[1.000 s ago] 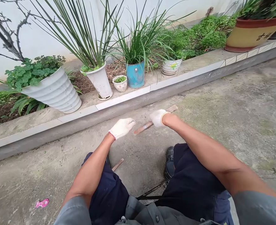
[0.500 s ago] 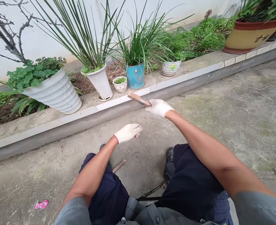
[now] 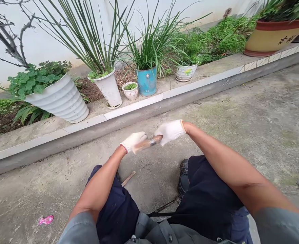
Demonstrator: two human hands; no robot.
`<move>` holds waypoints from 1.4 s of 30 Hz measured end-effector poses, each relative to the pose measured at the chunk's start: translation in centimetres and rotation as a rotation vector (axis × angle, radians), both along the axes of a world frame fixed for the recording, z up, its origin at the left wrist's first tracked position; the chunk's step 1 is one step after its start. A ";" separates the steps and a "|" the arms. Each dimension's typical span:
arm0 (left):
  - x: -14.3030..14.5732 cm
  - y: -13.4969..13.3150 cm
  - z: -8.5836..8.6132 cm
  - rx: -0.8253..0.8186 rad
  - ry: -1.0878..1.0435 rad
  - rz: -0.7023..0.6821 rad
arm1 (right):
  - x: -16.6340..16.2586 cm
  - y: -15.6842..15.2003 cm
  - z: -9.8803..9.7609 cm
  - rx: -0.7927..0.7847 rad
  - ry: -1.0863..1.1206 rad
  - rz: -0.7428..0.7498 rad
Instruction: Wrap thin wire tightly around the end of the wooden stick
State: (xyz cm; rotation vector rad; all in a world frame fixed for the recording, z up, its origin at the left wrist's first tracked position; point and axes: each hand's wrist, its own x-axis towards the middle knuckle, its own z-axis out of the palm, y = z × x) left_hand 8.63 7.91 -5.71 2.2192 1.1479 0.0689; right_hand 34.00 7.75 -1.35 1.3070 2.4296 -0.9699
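Both my hands wear white knit gloves and meet above the concrete ground in front of my knees. My right hand is closed round one end of a thin brown wooden stick that has wire wound about its middle. The stick points left and is blurred by motion. My left hand sits at the stick's other end with its fingers curled; what they pinch is too small to see. I sit low, with dark trousers and a black shoe below.
A raised concrete kerb carries a ribbed white pot, a tall white pot, a small white bowl, a blue pot and a tan pot. Another stick and a pink scrap lie on the ground.
My right hand swung the stick up toward the kerb with a thin wire stretched to my left hand, then brought it back down so that it lies against my left hand.
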 end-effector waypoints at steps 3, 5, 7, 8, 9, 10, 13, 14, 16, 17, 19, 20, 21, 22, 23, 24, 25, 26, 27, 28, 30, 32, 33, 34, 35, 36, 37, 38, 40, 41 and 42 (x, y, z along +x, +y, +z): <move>0.9 -1.0 -0.3 -0.074 -0.034 -0.022 | 0.0 0.9 1.1 0.178 0.030 -0.103; 1.5 -1.6 -0.3 -0.116 -0.080 -0.040 | 0.2 1.8 1.4 0.291 -0.010 -0.273; 1.8 -1.9 -0.3 -0.172 -0.093 -0.046 | 0.6 2.6 1.4 0.363 -0.078 -0.441; 1.9 -2.0 -0.2 -0.198 -0.080 -0.049 | 0.9 2.9 1.3 0.386 -0.133 -0.509; 1.9 -2.1 0.0 -0.222 -0.063 -0.051 | 1.2 3.1 1.2 0.397 -0.196 -0.554; 1.8 -2.1 0.2 -0.242 -0.052 -0.047 | 1.4 3.2 1.2 0.399 -0.259 -0.572; 1.5 -2.0 1.0 -0.217 -0.087 0.014 | 1.5 2.7 0.9 0.321 -0.383 -0.520; 1.3 -1.8 1.3 -0.181 -0.107 0.045 | 1.3 2.3 0.7 0.277 -0.395 -0.491; 0.9 -1.2 1.8 -0.108 -0.133 0.097 | 0.8 1.3 0.5 0.182 -0.417 -0.434; 0.7 -0.8 2.0 -0.084 -0.140 0.112 | 0.6 0.8 0.4 0.123 -0.417 -0.382; 0.2 -0.2 2.1 -0.076 -0.156 0.133 | 0.3 0.0 0.4 -0.008 -0.359 -0.197; 0.0 0.1 2.0 -0.087 -0.171 0.136 | 0.3 -0.4 0.6 -0.066 -0.298 -0.087; -0.1 0.3 1.8 -0.108 -0.191 0.135 | 0.4 -0.6 0.8 -0.104 -0.218 0.009; -0.1 0.3 1.7 -0.136 -0.213 0.136 | 0.4 -0.7 1.2 -0.111 -0.128 0.068; -0.1 0.2 1.5 -0.166 -0.233 0.137 | 0.5 -0.7 1.5 -0.076 -0.036 0.074; 0.0 0.0 1.3 -0.206 -0.254 0.139 | 0.5 -0.5 1.9 -0.012 0.035 0.031; 0.2 -0.3 1.2 -0.256 -0.280 0.134 | 0.6 -0.3 2.2 0.070 0.083 -0.047; 0.5 -0.6 1.0 -0.307 -0.308 0.123 | 0.6 0.1 2.4 0.157 0.104 -0.141; 0.8 -1.0 0.9 -0.353 -0.338 0.104 | 0.7 0.6 2.6 0.234 0.097 -0.236; 1.1 -1.3 0.9 -0.388 -0.369 0.083 | 0.8 1.1 2.6 0.297 0.068 -0.323; 1.6 -1.6 0.7 -0.431 -0.418 0.052 | 1.0 2.0 2.2 0.370 -0.023 -0.458; 2.0 -1.6 0.5 -0.458 -0.435 0.063 | 1.4 2.5 1.6 0.408 -0.117 -0.543; 2.0 -1.5 0.4 -0.493 -0.435 0.076 | 1.6 2.7 1.4 0.422 -0.156 -0.576; 2.1 -1.4 0.3 -0.535 -0.429 0.083 | 1.8 2.7 1.1 0.436 -0.185 -0.601; 2.1 -1.2 0.2 -0.578 -0.423 0.085 | 1.9 2.7 1.0 0.447 -0.205 -0.618; 2.1 -1.1 0.0 -0.619 -0.422 0.084 | 2.0 2.7 0.9 0.451 -0.214 -0.630; 2.0 -1.1 -0.1 -0.652 -0.432 0.083 | 2.1 2.6 0.9 0.452 -0.214 -0.640; 1.9 -1.0 -0.3 -0.680 -0.454 0.083 | 2.1 2.6 1.0 0.453 -0.207 -0.648; 1.7 -0.9 -0.7 -0.731 -0.553 0.095 | 2.0 2.5 1.3 0.459 -0.184 -0.666; 1.6 -0.9 -0.9 -0.757 -0.621 0.101 | 2.0 2.4 1.5 0.469 -0.167 -0.675; 1.5 -0.8 -1.1 -0.785 -0.690 0.106 | 1.9 2.5 1.7 0.483 -0.147 -0.682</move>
